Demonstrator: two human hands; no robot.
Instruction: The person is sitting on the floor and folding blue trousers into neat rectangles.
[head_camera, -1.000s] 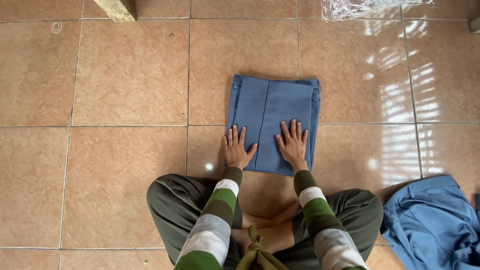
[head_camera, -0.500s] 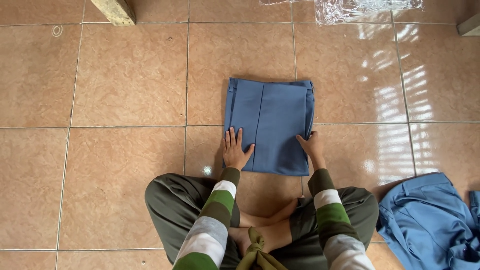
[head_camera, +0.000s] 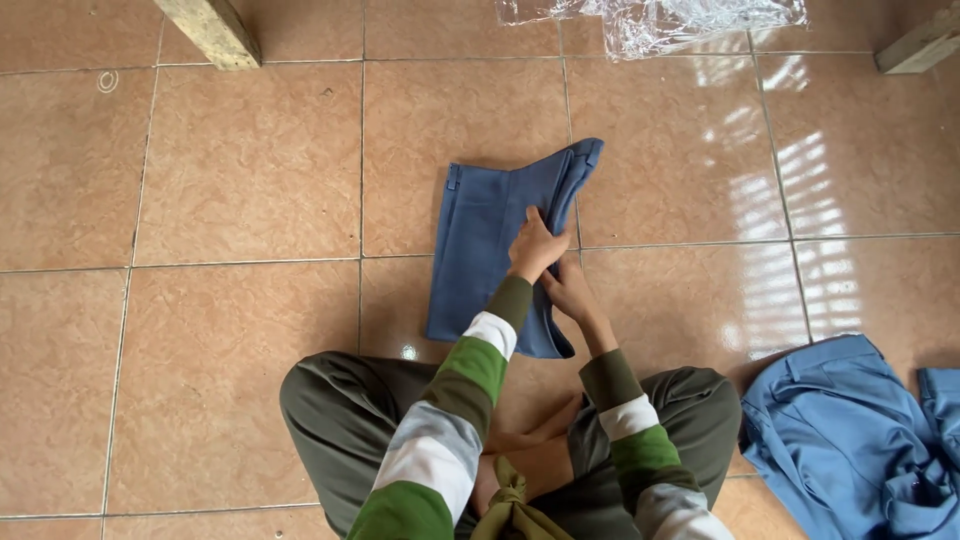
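Bare tile floor (head_camera: 230, 210) left of folded cloth (head_camera: 480, 250): wide free room out to floor's left edge. Far-left corner: wooden leg (head_camera: 210, 30). Far edge: plastic wrap (head_camera: 660, 20), wooden block (head_camera: 920, 42) at far-right corner. Tiles right of cloth free up to blue pile (head_camera: 850, 440) at near-right corner. Near edge taken by crossed legs (head_camera: 340, 420). Both hands, left hand (head_camera: 535, 245) and right hand (head_camera: 566, 290), crowd cloth's right side.

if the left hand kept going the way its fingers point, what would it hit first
The left hand points up the folded blue garment. It would first cross that cloth's far edge, then bare floor tile. The clear plastic wrap probably lies right of that line.
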